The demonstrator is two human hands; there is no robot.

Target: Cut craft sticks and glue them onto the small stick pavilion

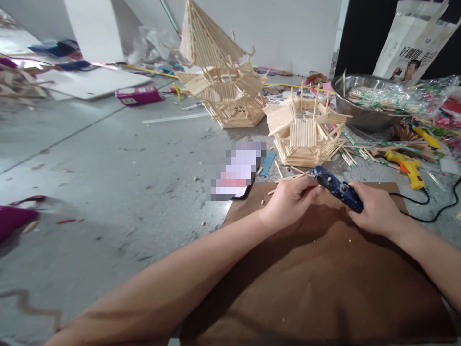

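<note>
The right hand (376, 207) is wrapped around a dark blue, scuffed hand tool with pale smears (338, 191), held over the far part of a brown, flat sheet (306, 283) on the grey floor. The left hand (288, 203) has its fingers drawn together right at the tool's far end; whether they pinch a small piece, I cannot tell. That closeness is the likeliest trouble: if the tool has a cutting edge, which is hidden here, a slip of the right hand's grip could nip a fingertip. Just beyond the hands sits a low, pale, many-sided structure of thin wooden sticks (304, 132), its bare uprights poking up, so a careless forward knock could snap one or shift the whole frame. Loose pale wooden sticks (288, 179) lie just past the left hand and might roll away if brushed. A thin black cord (428, 220) runs close by the right wrist; snagging it could perhaps drag the yellow plastic glue gun (405, 166). The dark-edged phone with a lit screen (239, 168), by the sheet's far left corner, could be bumped by a leftward sweep.
</note>
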